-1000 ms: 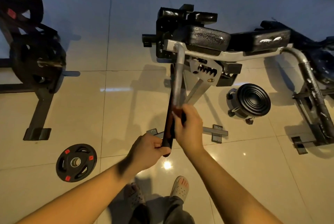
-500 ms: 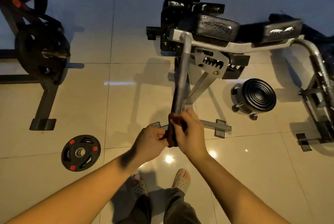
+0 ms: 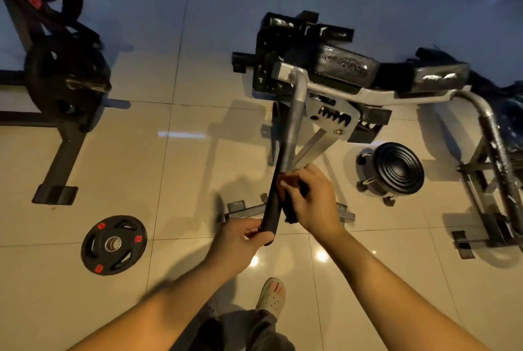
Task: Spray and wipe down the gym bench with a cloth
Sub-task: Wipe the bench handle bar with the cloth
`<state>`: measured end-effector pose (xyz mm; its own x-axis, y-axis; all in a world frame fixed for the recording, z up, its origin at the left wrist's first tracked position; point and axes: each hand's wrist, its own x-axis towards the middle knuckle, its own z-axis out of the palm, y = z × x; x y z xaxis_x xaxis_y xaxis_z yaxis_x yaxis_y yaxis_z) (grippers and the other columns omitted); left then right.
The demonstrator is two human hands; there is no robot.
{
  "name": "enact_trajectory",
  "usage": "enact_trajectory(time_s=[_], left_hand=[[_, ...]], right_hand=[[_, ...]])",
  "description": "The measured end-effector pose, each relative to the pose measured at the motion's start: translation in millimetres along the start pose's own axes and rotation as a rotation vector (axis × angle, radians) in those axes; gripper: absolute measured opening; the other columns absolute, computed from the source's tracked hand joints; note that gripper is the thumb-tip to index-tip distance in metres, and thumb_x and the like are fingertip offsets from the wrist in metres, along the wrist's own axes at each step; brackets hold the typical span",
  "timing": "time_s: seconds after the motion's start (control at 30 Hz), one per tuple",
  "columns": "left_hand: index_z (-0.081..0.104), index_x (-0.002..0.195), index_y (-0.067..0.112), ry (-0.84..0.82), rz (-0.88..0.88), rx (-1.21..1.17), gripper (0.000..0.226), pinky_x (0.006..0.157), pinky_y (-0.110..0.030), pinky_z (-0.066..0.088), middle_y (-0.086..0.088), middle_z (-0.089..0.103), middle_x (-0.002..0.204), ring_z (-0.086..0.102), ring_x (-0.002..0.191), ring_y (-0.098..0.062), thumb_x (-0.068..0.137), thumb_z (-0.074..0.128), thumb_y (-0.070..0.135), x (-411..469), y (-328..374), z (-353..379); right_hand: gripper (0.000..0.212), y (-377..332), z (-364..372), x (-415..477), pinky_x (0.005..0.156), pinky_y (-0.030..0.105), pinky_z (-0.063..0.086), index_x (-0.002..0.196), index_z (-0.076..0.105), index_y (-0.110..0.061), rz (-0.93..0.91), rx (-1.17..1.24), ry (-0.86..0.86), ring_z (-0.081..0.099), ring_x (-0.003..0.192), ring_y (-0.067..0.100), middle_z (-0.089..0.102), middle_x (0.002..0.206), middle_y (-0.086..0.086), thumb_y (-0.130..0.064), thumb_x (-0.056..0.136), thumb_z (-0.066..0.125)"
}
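Note:
The gym bench [image 3: 348, 67] stands ahead of me with black pads on a grey frame. A grey bar [image 3: 295, 118] with a black foam grip [image 3: 271, 209] runs from the frame toward me. My left hand [image 3: 237, 243] grips the near end of the foam grip. My right hand [image 3: 314, 200] holds a dark cloth [image 3: 288, 181] with a reddish patch, wrapped round the bar where the foam meets the metal. No spray bottle is in view.
A black weight plate [image 3: 113, 244] with red marks lies on the tiled floor at the left. A rack with loaded plates [image 3: 65, 79] stands at far left. A round black ribbed disc [image 3: 396, 171] sits at right, beside a second grey frame [image 3: 498, 152]. My sandalled foot [image 3: 270, 297] is below.
My right hand with the cloth has slid up the bar, away from my left hand, after coming down close to it half a second ago. My left hand stays on the grip's end.

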<state>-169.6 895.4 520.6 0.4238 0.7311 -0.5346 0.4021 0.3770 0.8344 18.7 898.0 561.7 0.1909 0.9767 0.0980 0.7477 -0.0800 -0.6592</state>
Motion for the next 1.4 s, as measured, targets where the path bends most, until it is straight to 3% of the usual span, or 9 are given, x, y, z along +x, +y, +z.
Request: enact_trajectory(time_s=[0.23, 0.33, 0.47, 0.6, 0.73, 0.9, 1.07, 1.23, 1.4], left_hand=[[0.080, 0.110, 0.026, -0.001, -0.019, 0.099, 0.019, 0.076, -0.020, 0.050, 0.013, 0.077, 0.092, 0.070, 0.089, -0.008, 0.092, 0.075, 0.030, 4.3, 2.1, -1.0], [0.080, 0.108, 0.028, 0.006, -0.024, 0.128, 0.018, 0.078, -0.026, 0.055, 0.014, 0.077, 0.091, 0.071, 0.087, -0.007, 0.091, 0.076, 0.032, 4.0, 3.5, -2.6], [0.079, 0.107, 0.030, -0.023, -0.048, 0.122, 0.017, 0.091, -0.041, 0.058, 0.008, 0.077, 0.093, 0.072, 0.091, -0.014, 0.090, 0.077, 0.033, 1.3, 12.6, -5.4], [0.072, 0.124, 0.019, -0.035, -0.104, 0.217, 0.041, 0.090, -0.029, 0.055, 0.005, 0.074, 0.110, 0.069, 0.097, -0.008, 0.087, 0.080, 0.034, -0.4, 27.3, -17.7], [0.070, 0.120, 0.029, 0.211, 0.078, 0.215, 0.029, 0.069, -0.010, 0.043, 0.013, 0.069, 0.104, 0.063, 0.089, 0.000, 0.093, 0.074, 0.035, -5.0, 72.7, -25.9], [0.059, 0.127, 0.036, 0.142, 0.261, 0.196, 0.036, 0.070, -0.004, 0.044, 0.017, 0.061, 0.109, 0.059, 0.095, 0.000, 0.094, 0.072, 0.040, -2.9, 132.1, -11.2], [0.073, 0.092, 0.011, 0.035, 0.223, 0.089, 0.013, 0.072, -0.025, 0.057, -0.007, 0.073, 0.088, 0.071, 0.084, -0.015, 0.096, 0.071, 0.023, 13.7, 159.3, -32.2], [0.059, 0.090, 0.024, 0.420, 0.369, 0.417, 0.013, 0.056, -0.012, 0.043, 0.009, 0.063, 0.090, 0.060, 0.078, -0.004, 0.097, 0.070, 0.027, 60.3, 190.6, -58.0], [0.058, 0.093, 0.025, 0.357, 0.539, 0.594, 0.017, 0.082, -0.026, 0.053, 0.009, 0.054, 0.111, 0.057, 0.099, -0.013, 0.091, 0.074, 0.027, 108.0, 185.8, -34.7]], right_hand=[[0.010, -16.5, -15.5, 140.7, 0.080, 0.008, 0.034, 0.104, 0.071, -0.019, 0.096, -0.060, 0.229, 0.049, 0.094, 0.010, 0.057, 0.106, 0.003, -0.024, 0.098, 0.064], [0.006, -10.9, 0.6, 76.4, 0.083, 0.020, 0.044, 0.102, 0.069, -0.017, 0.074, 0.041, 0.253, 0.053, 0.091, 0.009, 0.056, 0.101, 0.001, -0.016, 0.097, 0.064], [0.011, 8.9, 2.6, -40.6, 0.076, 0.009, 0.038, 0.096, 0.065, -0.023, 0.123, 0.061, -0.011, 0.054, 0.090, 0.002, 0.053, 0.093, -0.009, -0.012, 0.095, 0.067], [0.022, 13.2, -23.0, -59.7, 0.078, 0.003, 0.037, 0.110, 0.063, -0.025, 0.394, 0.097, 0.164, 0.056, 0.096, 0.006, 0.058, 0.099, -0.011, -0.013, 0.093, 0.071], [0.038, -21.0, -40.6, -33.4, 0.079, 0.014, 0.050, 0.125, 0.054, -0.024, 0.506, 0.335, 0.225, 0.060, 0.096, 0.008, 0.059, 0.099, -0.007, -0.009, 0.093, 0.070], [0.037, -49.1, -56.1, -0.3, 0.081, 0.032, 0.059, 0.119, 0.059, -0.023, 0.573, 0.703, 0.248, 0.066, 0.102, 0.022, 0.064, 0.109, 0.009, -0.003, 0.090, 0.069], [0.042, -36.7, -68.7, 25.6, 0.092, 0.044, 0.060, 0.117, 0.066, -0.018, 0.567, 0.831, 0.057, 0.067, 0.107, 0.026, 0.066, 0.116, 0.013, -0.021, 0.076, 0.075], [0.015, -10.6, -81.3, 60.6, 0.092, 0.049, 0.056, 0.110, 0.064, -0.007, 0.575, 0.777, 0.059, 0.064, 0.085, 0.025, 0.065, 0.090, 0.013, -0.005, 0.095, 0.060], [0.009, -4.1, -74.8, 94.1, 0.086, 0.042, 0.056, 0.101, 0.065, -0.008, 0.629, 0.780, 0.045, 0.057, 0.081, 0.025, 0.061, 0.081, 0.007, -0.008, 0.100, 0.055]])
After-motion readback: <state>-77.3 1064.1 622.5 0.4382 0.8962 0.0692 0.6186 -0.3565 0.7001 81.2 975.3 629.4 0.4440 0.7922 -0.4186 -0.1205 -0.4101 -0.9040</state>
